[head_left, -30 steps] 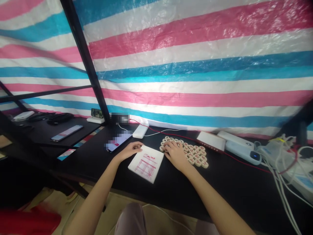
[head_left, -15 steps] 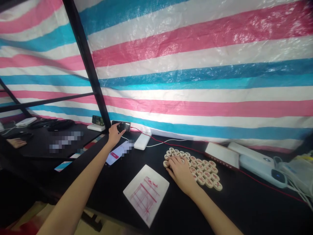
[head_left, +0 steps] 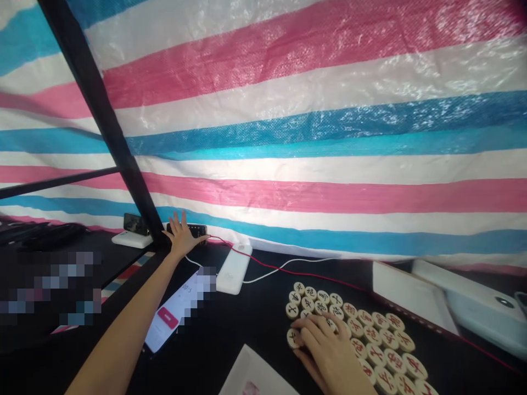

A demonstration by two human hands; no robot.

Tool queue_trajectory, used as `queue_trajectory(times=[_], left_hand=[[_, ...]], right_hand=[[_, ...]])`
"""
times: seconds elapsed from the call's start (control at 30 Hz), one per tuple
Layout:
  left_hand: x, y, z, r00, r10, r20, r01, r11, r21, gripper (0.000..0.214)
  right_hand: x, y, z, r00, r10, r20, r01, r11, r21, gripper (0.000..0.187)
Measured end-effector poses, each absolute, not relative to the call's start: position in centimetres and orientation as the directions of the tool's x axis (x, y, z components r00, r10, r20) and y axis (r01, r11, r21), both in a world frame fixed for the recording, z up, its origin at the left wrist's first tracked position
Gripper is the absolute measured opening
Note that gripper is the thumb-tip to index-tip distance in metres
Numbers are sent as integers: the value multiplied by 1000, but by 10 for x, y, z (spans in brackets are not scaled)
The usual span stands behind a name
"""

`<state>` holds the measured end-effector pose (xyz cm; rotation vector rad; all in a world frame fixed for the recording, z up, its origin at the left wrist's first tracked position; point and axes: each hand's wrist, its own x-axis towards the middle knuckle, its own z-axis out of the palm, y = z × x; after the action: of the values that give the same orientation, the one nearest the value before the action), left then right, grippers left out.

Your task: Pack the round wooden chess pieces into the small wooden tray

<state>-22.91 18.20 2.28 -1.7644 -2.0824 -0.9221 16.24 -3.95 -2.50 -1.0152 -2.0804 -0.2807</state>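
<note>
My left hand (head_left: 181,237) reaches far back across the black table (head_left: 247,323), fingers spread, its thumb touching a small black device (head_left: 193,229) at the foot of the striped tarp. My right hand (head_left: 327,351) lies flat, fingers stretched, on a cluster of several round wooden chess discs (head_left: 370,340) with red and black characters. A folded white board sheet (head_left: 255,378) shows at the bottom edge, just left of my right hand.
A phone with a lit screen (head_left: 173,312) lies under my left forearm. A white power bank (head_left: 233,269) with white and red cables sits beside it. White boxes (head_left: 473,307) stand at the right. A black post (head_left: 102,120) rises at the left.
The view has moved closer to the back of the table. My left hand has spread its fingers at the black device. The white sheet has slid almost out of view.
</note>
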Motion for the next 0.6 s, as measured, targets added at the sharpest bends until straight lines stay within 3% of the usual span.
queue_trajectory(times=[0.27,0.5,0.6], left_hand=[[-259,182,14,-339,719,608,922,125,366,125],[-293,142,36,-201,555,807,961,-49,273,105],[-271,99,57,-200,560,804,946,-104,307,81]], right_hand=[[162,-37,-27,-338,554,761,760,637,-126,30],[159,-40,-25,-326,572,753,732,657,-182,29],[160,-49,-8,-350,603,716,705,674,-223,26]])
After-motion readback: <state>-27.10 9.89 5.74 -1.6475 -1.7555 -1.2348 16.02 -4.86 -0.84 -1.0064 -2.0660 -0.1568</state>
